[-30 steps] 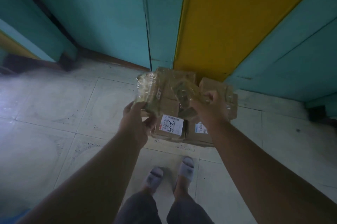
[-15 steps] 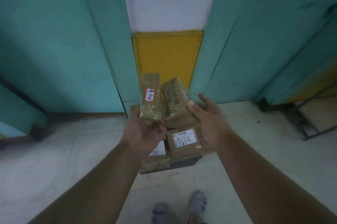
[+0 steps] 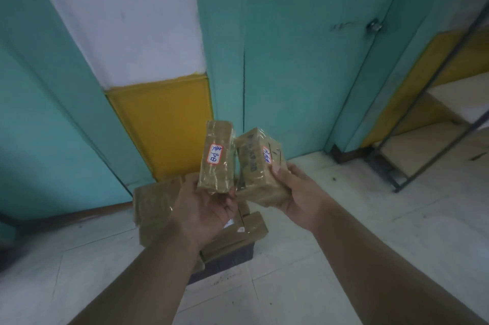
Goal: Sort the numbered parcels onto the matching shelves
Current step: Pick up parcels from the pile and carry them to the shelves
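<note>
I see two hands held up in the middle of the frame, each with a brown taped parcel. The left hand [image 3: 205,212] has its fingers curled round the bottom of a narrow parcel [image 3: 217,157]. That parcel stands almost straight up, and it has a white sticker [image 3: 214,154] with a red edge and blue writing on it. The right hand [image 3: 299,196] holds a wider parcel [image 3: 258,167] from the right side, with the thumb pressed on its front. This parcel leans a little to the right and also has a sticker with blue writing [image 3: 266,154]. I cannot read the numbers clearly. The two parcels are just beside each other, and I cannot tell if they touch.

Below the hands, in the lower middle of the frame, a pile of more brown parcels [image 3: 235,234] sits on the pale tiled floor [image 3: 370,219]. Behind it is a teal wall [image 3: 291,47] with a yellow and white strip [image 3: 164,123]. At the right edge is a metal rack [image 3: 436,118] with a flat cardboard sheet on it.
</note>
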The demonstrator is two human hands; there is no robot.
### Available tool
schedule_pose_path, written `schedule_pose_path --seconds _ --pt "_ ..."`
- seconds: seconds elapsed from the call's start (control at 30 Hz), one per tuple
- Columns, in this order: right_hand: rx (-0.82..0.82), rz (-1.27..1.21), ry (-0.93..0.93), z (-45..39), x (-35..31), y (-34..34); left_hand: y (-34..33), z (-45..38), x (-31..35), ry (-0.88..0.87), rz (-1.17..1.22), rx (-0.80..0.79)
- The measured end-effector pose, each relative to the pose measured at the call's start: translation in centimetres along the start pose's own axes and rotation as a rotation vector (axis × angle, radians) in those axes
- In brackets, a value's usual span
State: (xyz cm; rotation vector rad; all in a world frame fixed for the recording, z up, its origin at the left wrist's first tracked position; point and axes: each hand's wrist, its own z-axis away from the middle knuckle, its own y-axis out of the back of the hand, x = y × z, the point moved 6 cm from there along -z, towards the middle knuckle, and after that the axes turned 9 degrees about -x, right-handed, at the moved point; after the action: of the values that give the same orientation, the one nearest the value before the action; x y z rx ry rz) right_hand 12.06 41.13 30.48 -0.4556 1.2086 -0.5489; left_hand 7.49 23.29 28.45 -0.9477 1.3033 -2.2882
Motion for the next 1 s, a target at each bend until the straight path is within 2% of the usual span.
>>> schedule_pose_path --seconds 0.2,0.5,0.7,0.83,0.93,1.0 --pt "0.025 0.047 0.126 2.9 -5.7 5.3 -3.2 -1.7 -3.8 0.017 0.020 -0.082" --pt "0.159 0.121 0.301 5.7 -10.8 6.7 -7.7 -1.6 -5.5 -0.023 -0.113 -0.422" --pt "0.245 0.254 0.411 5.3 -11.2 5.8 -7.5 -2.8 -4.9 0.023 -0.137 -0.329" --pt "0.262 0.161 0.457 4.7 -10.9 5.1 -6.0 -3.1 -2.8 -0.033 -0.143 -0.199" --pt "0.256 0.117 0.452 4.5 -10.8 4.4 -6.1 -3.3 -1.2 -0.060 -0.070 -0.189" --pt "0.263 0.111 0.461 4.6 -10.8 3.9 -6.1 -3.5 -0.4 -0.034 -0.118 -0.184"
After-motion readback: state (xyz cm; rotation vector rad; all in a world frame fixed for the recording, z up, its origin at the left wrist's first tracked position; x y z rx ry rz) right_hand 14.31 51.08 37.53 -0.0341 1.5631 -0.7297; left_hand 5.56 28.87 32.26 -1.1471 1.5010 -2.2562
